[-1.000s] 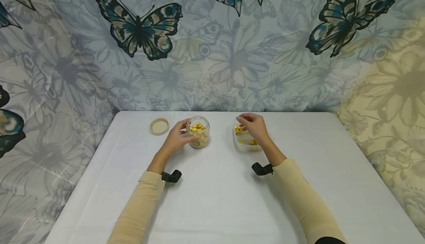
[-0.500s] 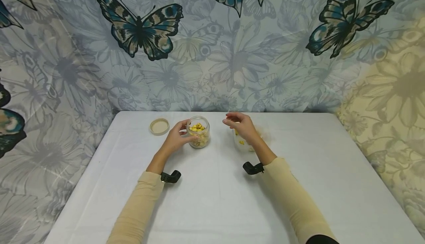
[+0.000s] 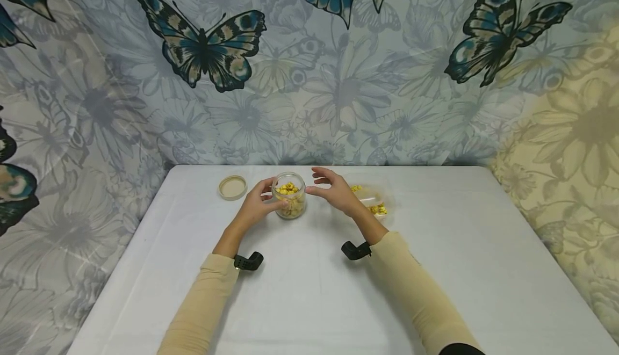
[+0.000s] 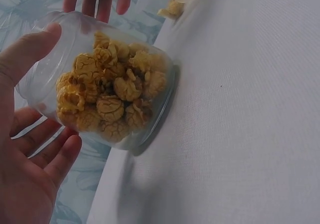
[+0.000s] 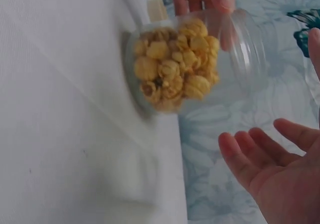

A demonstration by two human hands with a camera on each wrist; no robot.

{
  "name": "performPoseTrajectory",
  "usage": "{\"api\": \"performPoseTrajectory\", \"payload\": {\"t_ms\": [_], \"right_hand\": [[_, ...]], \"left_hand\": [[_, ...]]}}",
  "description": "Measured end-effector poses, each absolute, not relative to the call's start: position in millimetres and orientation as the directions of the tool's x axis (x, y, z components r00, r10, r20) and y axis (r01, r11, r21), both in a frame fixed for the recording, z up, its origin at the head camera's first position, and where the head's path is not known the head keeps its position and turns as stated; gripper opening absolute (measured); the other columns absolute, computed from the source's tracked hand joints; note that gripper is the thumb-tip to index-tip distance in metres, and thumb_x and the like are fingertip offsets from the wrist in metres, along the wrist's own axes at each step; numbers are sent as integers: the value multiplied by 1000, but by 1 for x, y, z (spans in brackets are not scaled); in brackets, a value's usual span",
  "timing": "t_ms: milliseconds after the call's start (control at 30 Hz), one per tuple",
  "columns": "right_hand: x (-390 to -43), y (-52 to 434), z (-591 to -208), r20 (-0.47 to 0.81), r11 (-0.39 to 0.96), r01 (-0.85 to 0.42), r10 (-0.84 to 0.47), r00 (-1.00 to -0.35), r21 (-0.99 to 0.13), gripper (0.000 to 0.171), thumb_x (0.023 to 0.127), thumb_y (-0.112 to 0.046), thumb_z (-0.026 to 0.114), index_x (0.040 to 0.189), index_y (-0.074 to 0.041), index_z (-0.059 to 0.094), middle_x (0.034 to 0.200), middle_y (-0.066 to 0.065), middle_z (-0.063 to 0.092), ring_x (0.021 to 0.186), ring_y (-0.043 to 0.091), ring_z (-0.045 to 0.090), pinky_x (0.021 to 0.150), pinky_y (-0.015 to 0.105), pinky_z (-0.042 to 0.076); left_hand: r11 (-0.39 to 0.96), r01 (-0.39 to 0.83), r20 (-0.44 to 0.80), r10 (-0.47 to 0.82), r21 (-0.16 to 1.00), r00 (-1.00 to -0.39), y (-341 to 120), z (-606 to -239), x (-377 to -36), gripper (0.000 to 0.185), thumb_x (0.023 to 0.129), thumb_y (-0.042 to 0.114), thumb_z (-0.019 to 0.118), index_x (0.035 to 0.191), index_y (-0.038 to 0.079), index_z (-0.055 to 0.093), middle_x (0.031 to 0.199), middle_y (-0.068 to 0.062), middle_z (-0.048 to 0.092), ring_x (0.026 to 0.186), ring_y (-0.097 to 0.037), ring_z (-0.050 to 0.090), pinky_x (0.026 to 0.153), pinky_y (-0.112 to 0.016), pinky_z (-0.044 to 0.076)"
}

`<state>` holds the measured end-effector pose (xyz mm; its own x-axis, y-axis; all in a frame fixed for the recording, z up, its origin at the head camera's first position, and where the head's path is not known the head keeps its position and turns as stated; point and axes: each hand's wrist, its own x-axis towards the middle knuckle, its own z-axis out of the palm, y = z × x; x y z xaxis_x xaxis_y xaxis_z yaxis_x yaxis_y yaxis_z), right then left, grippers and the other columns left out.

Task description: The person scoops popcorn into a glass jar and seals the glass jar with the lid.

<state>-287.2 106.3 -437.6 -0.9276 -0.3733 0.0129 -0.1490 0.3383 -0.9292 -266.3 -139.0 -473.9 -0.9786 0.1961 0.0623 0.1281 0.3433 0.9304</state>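
Jar (image 3: 289,202) of yellow popcorn stands upright on the white table (image 3: 309,290), lid (image 3: 232,187) off to its left. My left hand (image 3: 256,205) cups its side, fingers curled round the glass. My right hand (image 3: 335,191) hovers just beside it, fingers relaxed, holding nothing. Clear tray (image 3: 376,203) behind.

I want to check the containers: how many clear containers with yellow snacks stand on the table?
2. The glass jar stands at the table's middle, held by the left hand. The plastic tray lies to its right, partly hidden behind the right hand.
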Motion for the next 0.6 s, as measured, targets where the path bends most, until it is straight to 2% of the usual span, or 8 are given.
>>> {"api": "performPoseTrajectory", "payload": {"t_ms": [267, 467, 600], "right_hand": [[-284, 90, -450, 0, 380, -155, -377, -926, -912, 78, 86, -31, 75, 151, -12, 36, 149, 15, 43, 136, 33, 44, 105, 51, 45], [-279, 83, -454, 1, 348, -157, -409, -913, -924, 80, 87, -28, 74, 152, -9, 33, 148, 16, 43, 136, 35, 43, 104, 49, 46], [-279, 78, -458, 20, 334, -175, -418, -908, -926, 78, 86, -25, 75, 151, -10, 34, 146, 17, 46, 132, 33, 47, 102, 48, 48]], "left_hand": [[333, 136, 70, 200, 933, -977, -139, -476, -266, 78, 83, 22, 78, 148, 7, 37, 147, -20, 44, 132, -33, 45, 112, -48, 39], [336, 143, 82, 190, 931, -978, -139, -479, -265, 77, 83, 20, 78, 147, 5, 38, 145, -19, 46, 131, -34, 46, 111, -48, 40], [333, 152, 92, 189, 931, -978, -139, -480, -264, 75, 84, 19, 77, 147, 5, 38, 144, -18, 47, 131, -34, 46, 110, -48, 41]]}}
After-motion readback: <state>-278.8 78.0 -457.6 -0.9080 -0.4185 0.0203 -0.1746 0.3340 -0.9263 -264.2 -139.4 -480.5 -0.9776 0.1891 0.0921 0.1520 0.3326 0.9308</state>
